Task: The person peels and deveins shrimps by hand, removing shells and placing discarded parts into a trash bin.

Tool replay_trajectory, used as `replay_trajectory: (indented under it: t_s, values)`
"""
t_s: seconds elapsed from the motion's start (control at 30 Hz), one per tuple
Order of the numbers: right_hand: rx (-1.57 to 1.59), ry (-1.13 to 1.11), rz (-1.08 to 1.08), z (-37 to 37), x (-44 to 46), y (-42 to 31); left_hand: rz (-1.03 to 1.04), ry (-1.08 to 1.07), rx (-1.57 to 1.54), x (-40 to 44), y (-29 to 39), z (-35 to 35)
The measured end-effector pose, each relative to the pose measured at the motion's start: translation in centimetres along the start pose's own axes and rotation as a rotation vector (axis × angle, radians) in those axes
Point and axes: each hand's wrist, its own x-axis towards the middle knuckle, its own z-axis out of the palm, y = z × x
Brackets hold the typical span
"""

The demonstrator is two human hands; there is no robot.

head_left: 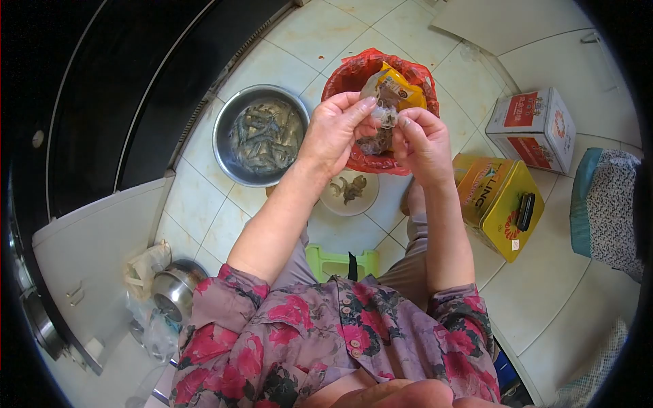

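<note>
A pale, translucent shrimp (386, 117) is pinched between the fingertips of my left hand (335, 129) and my right hand (425, 144). Both hands are closed and held above a waste bin lined with a red plastic bag (333, 81). Inside the bin, a yellow packet (410, 95) and dark scraps show below my fingers. To the left stands a metal bowl (218, 139) with many grey unpeeled shrimp (266, 136) in it. Below my hands, partly behind the bin, a white plate (367, 202) carries several small shrimp pieces (350, 189).
A green stool (367, 262) shows between my legs. On the right are a yellow tin (486, 204) with a black object (525, 211) on top, a red and white carton (534, 129) and a fabric-covered item (605, 211). Metal pots (178, 289) and plastic bags lie lower left.
</note>
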Motion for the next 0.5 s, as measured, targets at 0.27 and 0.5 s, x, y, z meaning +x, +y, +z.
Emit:
replay_trajectory:
  t_s: [0.27, 0.5]
  values:
    - [-0.365, 0.1, -0.108, 1.2, 0.2, 0.2, 0.26, 0.001, 0.404, -0.8, -0.4, 1.3]
    - [-0.471, 0.17, -0.096, 1.1, 0.4, 0.0, 0.309, 0.016, 0.522, -0.6, -1.3, 1.1]
